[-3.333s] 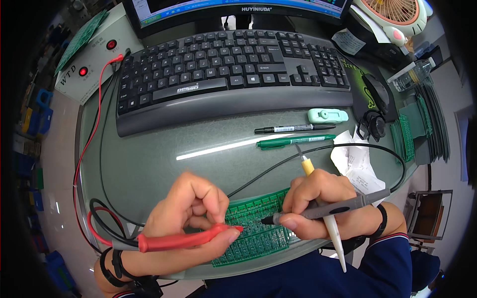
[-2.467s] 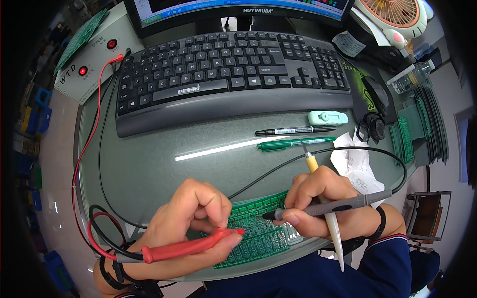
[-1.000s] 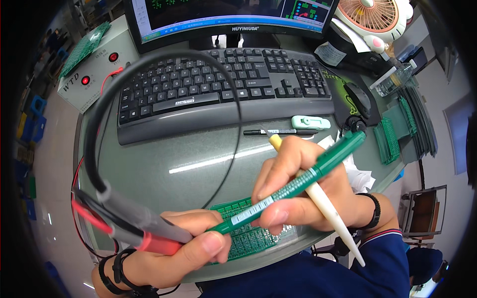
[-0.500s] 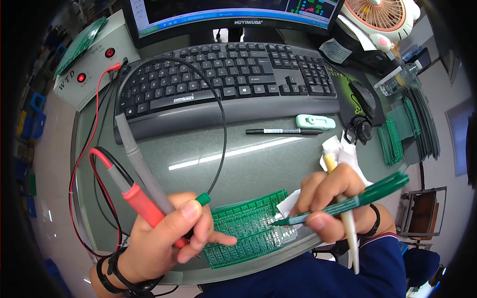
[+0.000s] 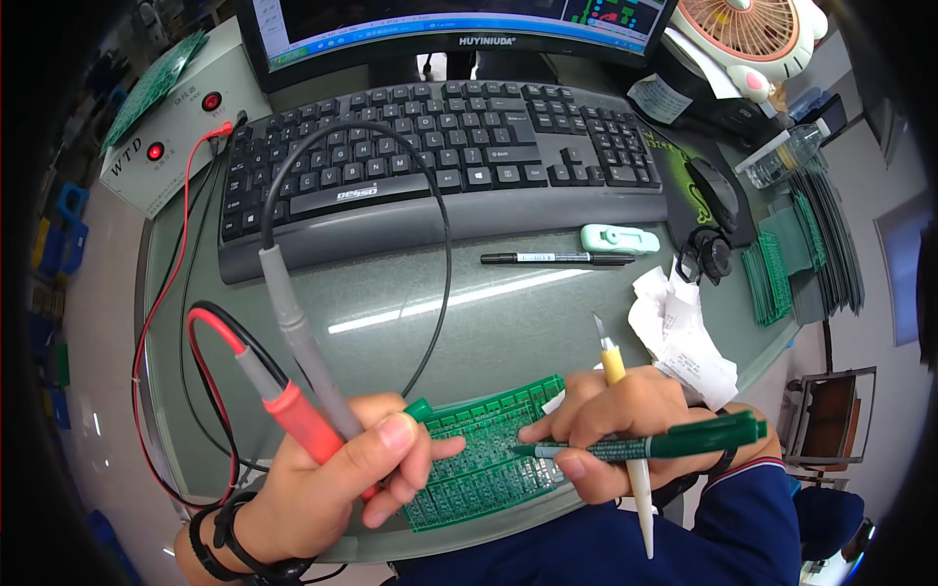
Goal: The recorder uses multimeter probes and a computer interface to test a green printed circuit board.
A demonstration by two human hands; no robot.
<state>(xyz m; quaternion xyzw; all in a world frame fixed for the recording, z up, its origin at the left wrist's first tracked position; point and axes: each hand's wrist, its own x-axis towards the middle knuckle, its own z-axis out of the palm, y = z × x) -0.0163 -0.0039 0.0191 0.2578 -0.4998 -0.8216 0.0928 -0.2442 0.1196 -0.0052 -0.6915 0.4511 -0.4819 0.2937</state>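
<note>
My left hand is closed round a red test probe and a grey pen-shaped probe on a black cable. A green pen cap sticks out by its thumb. Its forefinger reaches over a green panel of circuit boards at the desk's near edge. My right hand grips an uncapped green marker, tip pointing left just over the panel; whether it touches I cannot tell. Also tucked between those fingers is a craft knife, blade upward, its pale handle hanging below.
Beyond my hands are a keyboard, a black pen, a mint-coloured tool and a monitor. A grey box with red lights stands left. Crumpled paper, a mouse and stacked boards lie right.
My right hand has moved left and slightly down, bringing the marker tip further over the panel and levelling the marker. The craft knife's blade now shows. My left hand has shifted slightly right.
</note>
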